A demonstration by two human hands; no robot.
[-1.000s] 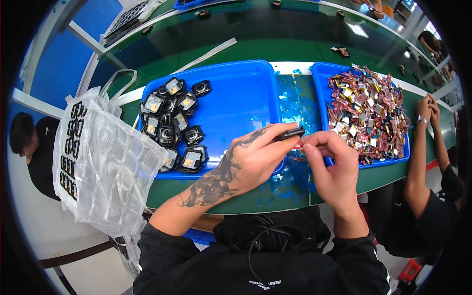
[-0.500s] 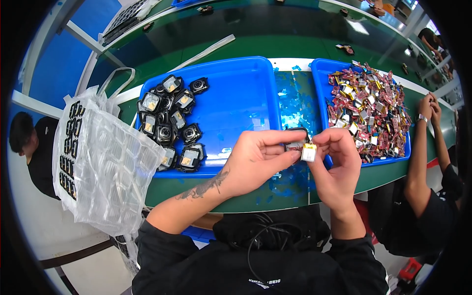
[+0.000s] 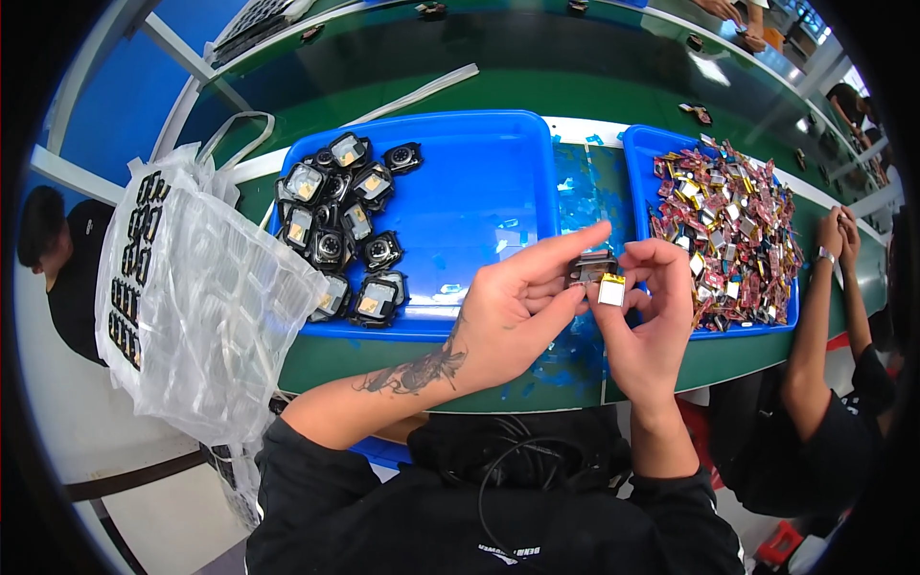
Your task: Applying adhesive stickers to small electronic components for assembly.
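Forefinger of the left hand (image 3: 517, 311) has lifted since earlier — other fingers clamp a black case (image 3: 594, 262); right hand (image 3: 654, 321) pinches a silver battery (image 3: 611, 291). Blue trays (image 3: 470, 192) lie beyond.

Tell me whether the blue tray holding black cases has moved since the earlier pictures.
No: against the green table, that blue tray keeps its place; the whole view shifted slightly.

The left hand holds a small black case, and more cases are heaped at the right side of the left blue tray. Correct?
Not quite: the head view shows the heaped cases at the left side of the left blue tray. The left hand does hold a small black case.
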